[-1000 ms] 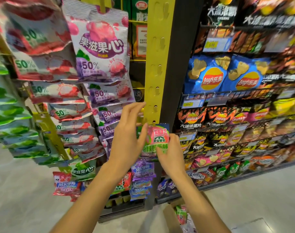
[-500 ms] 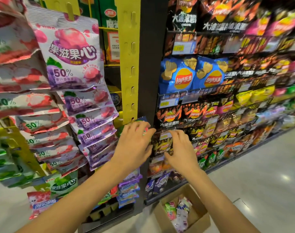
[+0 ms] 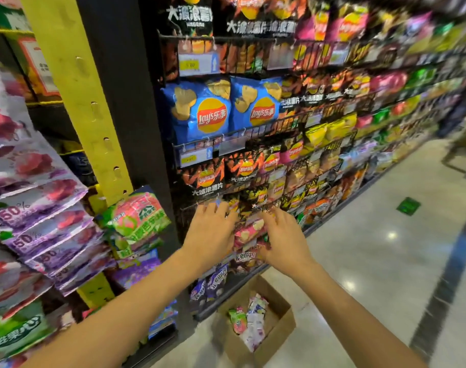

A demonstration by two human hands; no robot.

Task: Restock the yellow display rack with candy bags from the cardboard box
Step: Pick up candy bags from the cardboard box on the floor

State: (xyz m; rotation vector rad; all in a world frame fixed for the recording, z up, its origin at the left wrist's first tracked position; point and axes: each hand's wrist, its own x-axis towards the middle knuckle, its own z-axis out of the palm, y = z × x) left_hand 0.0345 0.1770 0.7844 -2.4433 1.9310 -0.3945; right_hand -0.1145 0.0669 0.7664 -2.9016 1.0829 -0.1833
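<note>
Candy bag (image 3: 137, 216) hangs on the yellow rack (image 3: 75, 83); my left hand (image 3: 212, 229) and right hand (image 3: 282, 240) are loosely spread beside it.

Before me, the tall slotted display rack (image 3: 75, 83) is plain yellow, the glossy plastic candy bag (image 3: 136, 216) green and pink, the open cardboard box (image 3: 275, 341) brown.

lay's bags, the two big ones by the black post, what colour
The Lay's bags are blue; head view.
</note>
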